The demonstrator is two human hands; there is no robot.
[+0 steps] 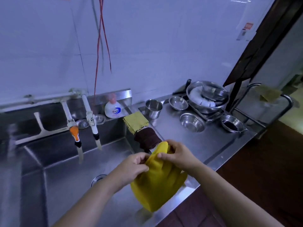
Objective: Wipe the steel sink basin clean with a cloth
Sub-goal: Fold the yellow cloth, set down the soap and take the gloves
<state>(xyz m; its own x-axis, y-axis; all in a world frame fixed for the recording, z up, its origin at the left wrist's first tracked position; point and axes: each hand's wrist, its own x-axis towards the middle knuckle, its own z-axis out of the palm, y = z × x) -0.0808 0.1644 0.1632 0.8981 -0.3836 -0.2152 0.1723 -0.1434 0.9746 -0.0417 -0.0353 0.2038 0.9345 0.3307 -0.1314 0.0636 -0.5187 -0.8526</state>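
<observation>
The left hand [134, 166] and the right hand [176, 155] are close together, both pinching the top edge of a yellow cloth [157, 185], which hangs below them over the front right corner of the sink basin [65, 174]. This looks like the preparing step: the cloth is being opened or folded, and it touches no steel yet. The drain [98, 178] sits just left of the left wrist. Next, the cloth probably needs gathering into one palm and lowering to the basin floor for wiping. On the rim beside the hands lie a dark cloth [147, 139] and a green cloth [135, 122], with a soap bottle [113, 108] beyond.
</observation>
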